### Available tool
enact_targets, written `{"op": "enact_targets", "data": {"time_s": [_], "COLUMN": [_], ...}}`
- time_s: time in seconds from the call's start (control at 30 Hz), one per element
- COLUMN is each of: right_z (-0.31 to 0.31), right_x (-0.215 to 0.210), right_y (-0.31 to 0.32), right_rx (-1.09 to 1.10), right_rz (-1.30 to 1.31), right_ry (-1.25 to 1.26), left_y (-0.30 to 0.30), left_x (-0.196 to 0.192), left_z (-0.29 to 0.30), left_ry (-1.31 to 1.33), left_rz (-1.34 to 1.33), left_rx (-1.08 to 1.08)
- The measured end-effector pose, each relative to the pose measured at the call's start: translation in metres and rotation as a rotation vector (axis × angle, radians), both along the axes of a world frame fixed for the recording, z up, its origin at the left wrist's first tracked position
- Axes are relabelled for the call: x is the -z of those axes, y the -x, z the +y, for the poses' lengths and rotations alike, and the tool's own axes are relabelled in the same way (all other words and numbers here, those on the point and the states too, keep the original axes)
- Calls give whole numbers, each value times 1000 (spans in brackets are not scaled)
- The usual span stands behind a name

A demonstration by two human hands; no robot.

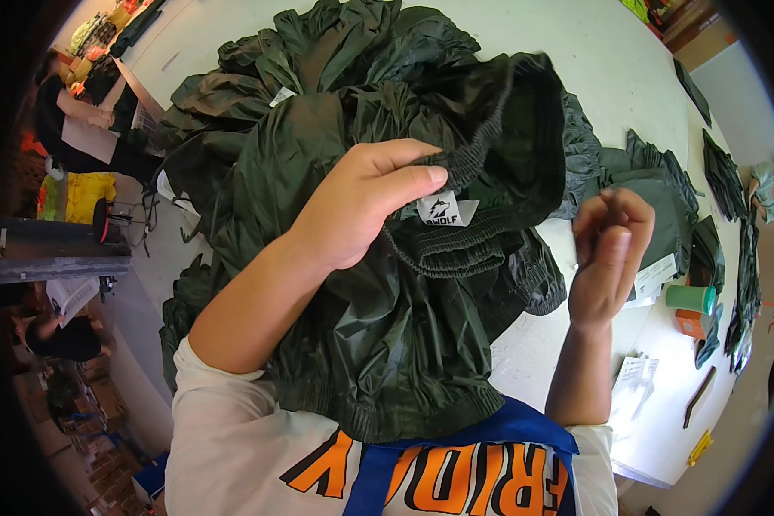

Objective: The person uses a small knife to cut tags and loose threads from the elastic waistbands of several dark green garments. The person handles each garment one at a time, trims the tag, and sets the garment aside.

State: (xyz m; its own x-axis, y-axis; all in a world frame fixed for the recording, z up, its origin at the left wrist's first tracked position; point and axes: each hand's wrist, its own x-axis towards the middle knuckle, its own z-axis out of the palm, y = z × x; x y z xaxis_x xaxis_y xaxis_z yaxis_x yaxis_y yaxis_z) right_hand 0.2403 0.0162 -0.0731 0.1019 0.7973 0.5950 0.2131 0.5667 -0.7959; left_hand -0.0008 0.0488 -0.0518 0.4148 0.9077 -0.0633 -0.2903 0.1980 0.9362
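Note:
A dark green, shiny garment with a gathered elastic waistband, like rain trousers [335, 284], drapes from the table down to my lap. My left hand [361, 193] is closed on the edge of the waistband [469, 163], thumb on top, next to a white label [445, 211] sewn inside. The waistband's loop gapes to the right of the label. Off to the right, my right hand [611, 254] is raised apart from the garment, its fingers curled in toward the thumb. Anything in those fingers is too small or hidden to make out.
A heap of similar dark green garments [344, 43] covers the far middle of the white table [611, 60]. Folded garments [654, 193], a green-lidded container [691, 298], an orange box [690, 324] and papers [635, 387] lie at the right. Other people [77, 142] are at the left and far right.

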Motion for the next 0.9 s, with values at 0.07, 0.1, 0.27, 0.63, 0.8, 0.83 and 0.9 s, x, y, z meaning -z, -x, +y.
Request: {"op": "enact_targets", "data": {"time_s": [0.07, 0.1, 0.27, 0.63, 0.8, 0.83, 0.9], "right_z": [3, 13, 27, 33, 33, 35, 36], "right_x": [-32, -35, -34, -24, -20, -19, -15], "right_y": [12, 20, 23, 32, 35, 34, 31], "right_rx": [-19, -47, -80, -154, -139, -137, -158], "right_rz": [-414, -478, -550, -459, -445, -457, -389], "right_ry": [77, -52, -149, -21, -12, -31, -23], "left_y": [6, 7, 12, 2, 7, 9, 10], "left_x": [-1, 0, 0, -3, 2, 2, 2], "left_z": [2, 5, 12, 14, 16, 17, 18], "left_ry": [16, -2, -9, 10, 23, 34, 41], "left_rz": [42, 83, 212, 99, 110, 120, 134], "left_rx": [6, 20, 87, 41, 73, 94, 110]}}
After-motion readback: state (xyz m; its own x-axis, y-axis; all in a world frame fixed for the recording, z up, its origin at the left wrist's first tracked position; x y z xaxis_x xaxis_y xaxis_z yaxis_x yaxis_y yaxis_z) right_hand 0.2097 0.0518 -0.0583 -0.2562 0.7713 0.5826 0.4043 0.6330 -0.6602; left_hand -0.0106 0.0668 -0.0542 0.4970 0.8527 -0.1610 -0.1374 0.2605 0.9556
